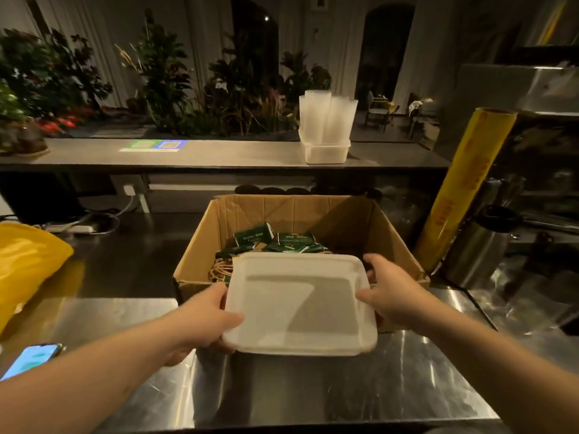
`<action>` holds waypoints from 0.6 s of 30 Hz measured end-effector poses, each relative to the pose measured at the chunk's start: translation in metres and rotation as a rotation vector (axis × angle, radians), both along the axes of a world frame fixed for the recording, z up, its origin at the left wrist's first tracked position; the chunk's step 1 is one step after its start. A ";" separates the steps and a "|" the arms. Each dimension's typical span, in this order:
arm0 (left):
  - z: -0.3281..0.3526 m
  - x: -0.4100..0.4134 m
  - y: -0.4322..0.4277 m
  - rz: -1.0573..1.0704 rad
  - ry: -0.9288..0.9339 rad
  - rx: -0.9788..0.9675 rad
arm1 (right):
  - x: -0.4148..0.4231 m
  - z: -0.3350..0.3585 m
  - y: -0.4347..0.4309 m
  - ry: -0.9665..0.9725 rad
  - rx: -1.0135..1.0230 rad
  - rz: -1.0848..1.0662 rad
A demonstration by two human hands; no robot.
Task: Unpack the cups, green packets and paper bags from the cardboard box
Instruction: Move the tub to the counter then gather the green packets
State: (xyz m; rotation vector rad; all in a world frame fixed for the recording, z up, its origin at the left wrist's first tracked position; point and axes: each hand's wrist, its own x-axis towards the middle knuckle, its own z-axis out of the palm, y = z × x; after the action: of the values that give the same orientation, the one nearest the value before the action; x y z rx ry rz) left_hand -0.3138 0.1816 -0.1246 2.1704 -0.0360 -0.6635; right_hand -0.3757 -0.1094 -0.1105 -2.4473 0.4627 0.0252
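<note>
My left hand (200,324) and right hand (391,292) grip a white tub (297,308) over the near edge of the box (313,214); green packets (294,239) lie just beyond.

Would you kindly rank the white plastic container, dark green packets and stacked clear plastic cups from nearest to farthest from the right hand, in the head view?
1. white plastic container: gripped by the right hand at its right edge.
2. dark green packets: in the cardboard box, just beyond.
3. stacked clear plastic cups: on the far counter.

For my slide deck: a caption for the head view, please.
The left hand and right hand hold a white tub over the box of green packets.
</note>
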 end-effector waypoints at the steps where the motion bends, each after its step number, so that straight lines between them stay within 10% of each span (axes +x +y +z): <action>1: -0.009 -0.001 0.002 -0.031 0.018 0.037 | -0.001 -0.009 0.000 0.063 0.003 0.020; 18: -0.123 0.026 -0.001 -0.148 0.358 0.405 | 0.018 -0.134 0.009 0.530 0.193 0.016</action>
State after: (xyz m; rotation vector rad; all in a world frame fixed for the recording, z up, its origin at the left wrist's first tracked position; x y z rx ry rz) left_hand -0.2878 0.1809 -0.2479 2.4101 0.1394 -1.2243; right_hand -0.3581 -0.1005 -0.2441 -2.2351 0.6327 0.7044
